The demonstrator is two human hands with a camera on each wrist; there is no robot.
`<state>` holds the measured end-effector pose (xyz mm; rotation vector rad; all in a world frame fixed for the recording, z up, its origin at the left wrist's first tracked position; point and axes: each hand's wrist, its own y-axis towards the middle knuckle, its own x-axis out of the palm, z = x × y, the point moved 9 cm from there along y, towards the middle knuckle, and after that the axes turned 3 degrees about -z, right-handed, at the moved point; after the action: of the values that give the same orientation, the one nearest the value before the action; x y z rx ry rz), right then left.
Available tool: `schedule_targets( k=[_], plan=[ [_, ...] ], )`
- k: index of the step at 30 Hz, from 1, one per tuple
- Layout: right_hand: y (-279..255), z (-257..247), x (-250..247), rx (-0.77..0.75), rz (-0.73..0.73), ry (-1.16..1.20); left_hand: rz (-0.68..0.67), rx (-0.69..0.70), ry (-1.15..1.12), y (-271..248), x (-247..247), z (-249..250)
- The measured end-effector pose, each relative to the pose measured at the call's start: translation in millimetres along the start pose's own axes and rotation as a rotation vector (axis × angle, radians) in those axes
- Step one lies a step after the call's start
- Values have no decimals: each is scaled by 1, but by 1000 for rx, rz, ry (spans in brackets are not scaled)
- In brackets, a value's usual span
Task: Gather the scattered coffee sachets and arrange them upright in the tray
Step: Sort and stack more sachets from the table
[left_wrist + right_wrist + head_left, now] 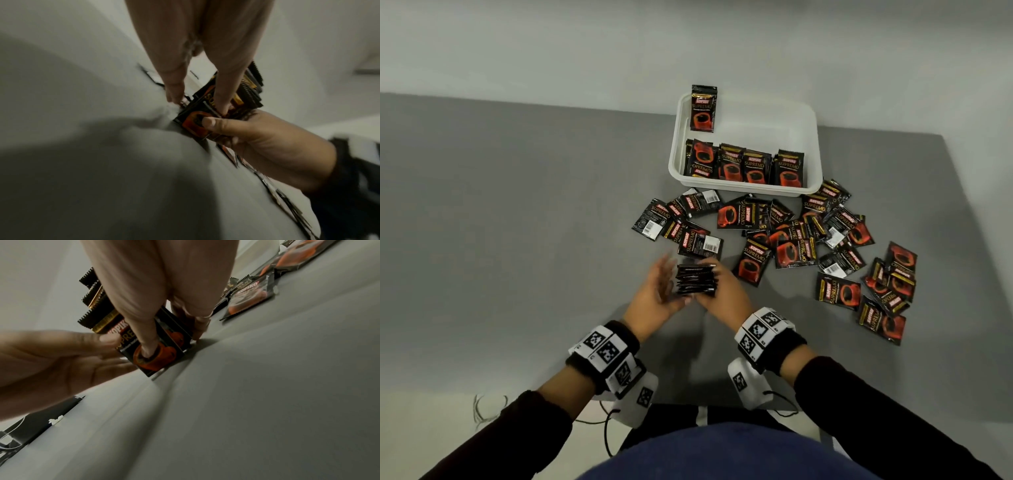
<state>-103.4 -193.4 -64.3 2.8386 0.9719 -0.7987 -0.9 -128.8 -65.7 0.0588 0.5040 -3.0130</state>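
A stack of black-and-red coffee sachets (695,279) stands on edge on the grey table, between both hands. My right hand (717,284) grips it, thumb on the front face (147,347) and fingers behind. My left hand (667,279) lies against the stack's left side with straight, spread fingers (223,97). The white tray (814,150) sits at the far right of the table. A row of sachets (744,166) stands along its near wall, and one sachet (703,108) leans in its far left corner. Many loose sachets (792,236) lie flat between the tray and my hands.
More loose sachets (887,291) spread to the right, close to the table's right edge. The grey table surface (517,222) stretches to the left. A pale wall stands behind the tray. Cables hang below the table's near edge.
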Motion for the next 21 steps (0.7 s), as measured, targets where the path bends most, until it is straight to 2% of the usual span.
schedule_targets(
  k=[5,8,14,17,21],
  plan=[
    [-1,4,4,70,-59,70,-9,20,92,8,5,0],
    [-5,7,2,87,-64,147,1,88,159,9,11,6],
    [-11,12,5,120,-85,102,-5,173,265,4,19,11],
    [-15,11,3,99,-52,130,23,161,259,2,17,9],
    [-15,15,4,100,-68,121,-16,120,276,5,22,2]
  ],
)
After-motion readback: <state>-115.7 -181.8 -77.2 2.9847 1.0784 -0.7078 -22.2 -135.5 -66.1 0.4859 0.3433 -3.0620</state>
